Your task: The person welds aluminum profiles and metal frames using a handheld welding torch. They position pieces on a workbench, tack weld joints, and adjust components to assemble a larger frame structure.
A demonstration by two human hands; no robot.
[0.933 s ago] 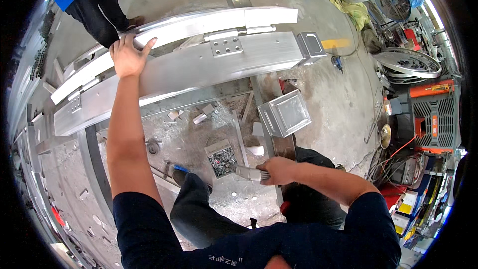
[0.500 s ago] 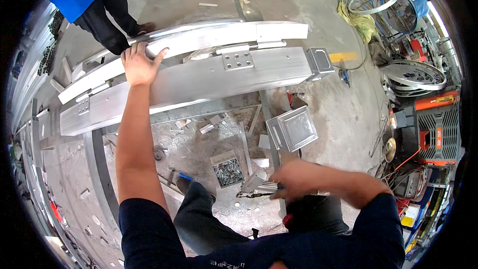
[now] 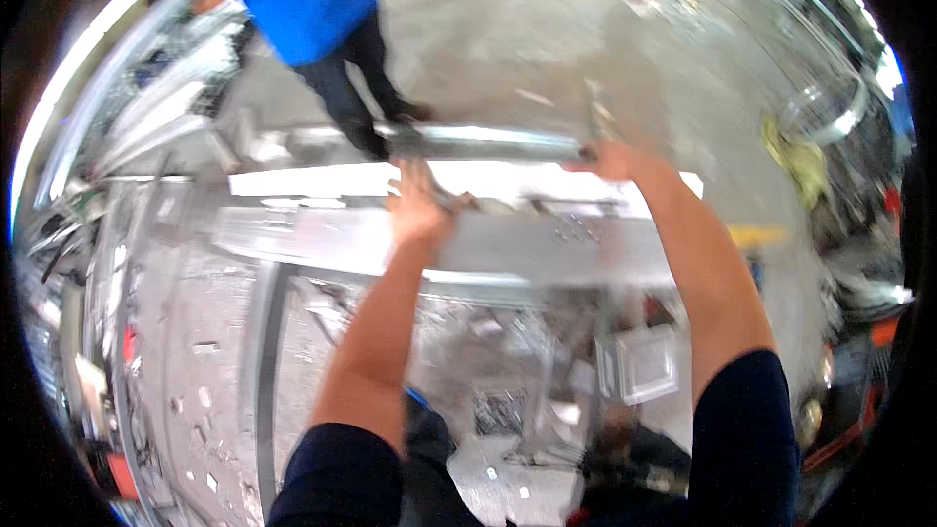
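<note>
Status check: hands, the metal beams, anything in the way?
Left hand flat on the long metal beam. Right hand at the grey bar. Person in blue stands just beyond.

The right hand (image 3: 615, 158) has left the pliers near the lap and risen to the long metal beam (image 3: 508, 244) (blurred), joining the left hand (image 3: 420, 210); the view has tilted up.

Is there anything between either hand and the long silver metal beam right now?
Nothing visible: the left hand lies directly on the long silver metal beam, and the right hand reaches its far edge. The picture is blurred, so the right grip is unclear.
</note>
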